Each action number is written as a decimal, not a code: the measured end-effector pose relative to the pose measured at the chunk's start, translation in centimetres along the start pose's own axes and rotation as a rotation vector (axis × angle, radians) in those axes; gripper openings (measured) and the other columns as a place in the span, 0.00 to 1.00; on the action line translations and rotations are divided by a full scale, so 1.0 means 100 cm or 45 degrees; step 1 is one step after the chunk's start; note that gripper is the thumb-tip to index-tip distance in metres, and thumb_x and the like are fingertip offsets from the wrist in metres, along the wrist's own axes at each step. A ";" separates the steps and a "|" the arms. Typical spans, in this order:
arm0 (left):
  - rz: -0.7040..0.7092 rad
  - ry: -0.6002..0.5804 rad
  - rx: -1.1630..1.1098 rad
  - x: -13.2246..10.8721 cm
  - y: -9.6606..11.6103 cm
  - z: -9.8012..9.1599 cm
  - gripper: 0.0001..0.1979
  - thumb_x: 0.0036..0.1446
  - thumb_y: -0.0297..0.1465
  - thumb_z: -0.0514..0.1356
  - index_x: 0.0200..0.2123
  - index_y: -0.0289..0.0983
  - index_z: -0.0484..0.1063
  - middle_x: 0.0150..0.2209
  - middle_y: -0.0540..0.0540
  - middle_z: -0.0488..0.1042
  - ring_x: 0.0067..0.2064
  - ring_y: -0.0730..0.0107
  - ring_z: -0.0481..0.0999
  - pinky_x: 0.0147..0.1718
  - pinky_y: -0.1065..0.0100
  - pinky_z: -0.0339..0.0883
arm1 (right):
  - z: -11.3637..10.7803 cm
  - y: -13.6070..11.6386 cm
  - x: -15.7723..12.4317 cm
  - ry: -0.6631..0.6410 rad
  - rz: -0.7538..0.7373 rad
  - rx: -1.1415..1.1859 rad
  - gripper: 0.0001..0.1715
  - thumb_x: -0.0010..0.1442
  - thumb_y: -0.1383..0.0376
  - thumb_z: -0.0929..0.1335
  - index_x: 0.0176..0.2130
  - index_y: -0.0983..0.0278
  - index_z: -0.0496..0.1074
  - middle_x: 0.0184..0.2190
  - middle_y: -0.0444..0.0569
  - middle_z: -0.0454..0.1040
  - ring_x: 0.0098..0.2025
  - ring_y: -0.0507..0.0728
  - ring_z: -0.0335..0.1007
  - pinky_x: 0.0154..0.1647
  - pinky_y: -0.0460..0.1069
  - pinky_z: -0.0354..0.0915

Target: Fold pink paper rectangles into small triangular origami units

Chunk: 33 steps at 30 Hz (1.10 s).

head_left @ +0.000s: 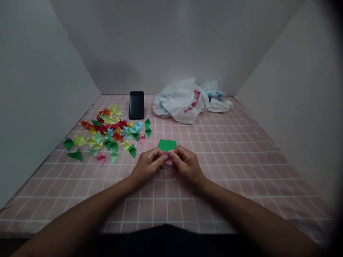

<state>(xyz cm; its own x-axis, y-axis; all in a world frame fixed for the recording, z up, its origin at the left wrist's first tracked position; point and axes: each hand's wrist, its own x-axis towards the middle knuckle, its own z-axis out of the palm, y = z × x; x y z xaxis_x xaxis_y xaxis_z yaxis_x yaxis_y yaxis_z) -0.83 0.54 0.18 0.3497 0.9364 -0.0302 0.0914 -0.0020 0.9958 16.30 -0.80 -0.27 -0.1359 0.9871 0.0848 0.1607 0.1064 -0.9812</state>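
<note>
Left hand (148, 166): closed, pinching the green paper from its left end.
Right hand (187, 165): closed as well, pinching the same paper from the right.
Green paper (166, 145): sticks out ahead of my hands, its long axis running left to right, equally near both.
Pink paper (168, 161): shows between my hands; I cannot tell whether it is a separate piece.
Folded paper triangles (107, 134): heaped ahead, nearer my left hand.
</note>
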 end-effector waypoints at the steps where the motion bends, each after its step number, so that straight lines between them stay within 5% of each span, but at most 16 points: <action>1: 0.020 -0.005 0.036 0.000 0.000 -0.001 0.14 0.60 0.41 0.62 0.29 0.37 0.69 0.21 0.54 0.68 0.21 0.76 0.65 0.21 0.74 0.58 | 0.000 0.000 0.001 -0.023 -0.014 -0.012 0.17 0.65 0.55 0.66 0.28 0.60 0.64 0.21 0.42 0.65 0.23 0.52 0.60 0.24 0.47 0.57; 9: 0.010 -0.082 0.053 0.002 0.003 -0.004 0.15 0.63 0.41 0.59 0.29 0.37 0.67 0.20 0.55 0.66 0.20 0.76 0.64 0.21 0.73 0.57 | -0.003 -0.001 0.001 -0.015 -0.004 0.013 0.17 0.67 0.55 0.64 0.28 0.60 0.65 0.20 0.41 0.66 0.21 0.51 0.62 0.24 0.48 0.58; 18: 0.223 -0.138 0.421 0.003 0.009 -0.008 0.15 0.63 0.37 0.56 0.26 0.37 0.66 0.22 0.54 0.62 0.25 0.75 0.60 0.25 0.71 0.53 | -0.002 0.000 0.002 -0.094 0.084 0.147 0.19 0.66 0.53 0.66 0.28 0.61 0.66 0.17 0.40 0.65 0.17 0.50 0.59 0.19 0.46 0.55; 25: 0.093 -0.041 0.206 0.001 0.000 -0.006 0.16 0.64 0.43 0.56 0.29 0.38 0.64 0.21 0.56 0.62 0.22 0.76 0.60 0.23 0.72 0.54 | -0.001 0.000 0.005 -0.097 0.149 0.304 0.22 0.62 0.47 0.68 0.29 0.60 0.65 0.18 0.40 0.69 0.16 0.50 0.64 0.17 0.45 0.59; 33: 0.084 -0.050 0.153 0.001 0.004 -0.005 0.16 0.62 0.42 0.59 0.27 0.37 0.66 0.21 0.53 0.66 0.23 0.74 0.66 0.24 0.72 0.58 | -0.003 0.000 0.005 -0.049 0.054 0.091 0.23 0.66 0.53 0.65 0.24 0.61 0.65 0.17 0.41 0.66 0.17 0.50 0.60 0.18 0.46 0.56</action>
<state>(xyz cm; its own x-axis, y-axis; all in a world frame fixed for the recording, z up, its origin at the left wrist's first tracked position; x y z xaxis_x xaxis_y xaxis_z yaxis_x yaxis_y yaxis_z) -1.22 0.78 0.58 0.3944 0.9185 0.0292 0.1775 -0.1073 0.9782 16.57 -0.24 -0.21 -0.1684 0.9850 0.0373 0.0970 0.0542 -0.9938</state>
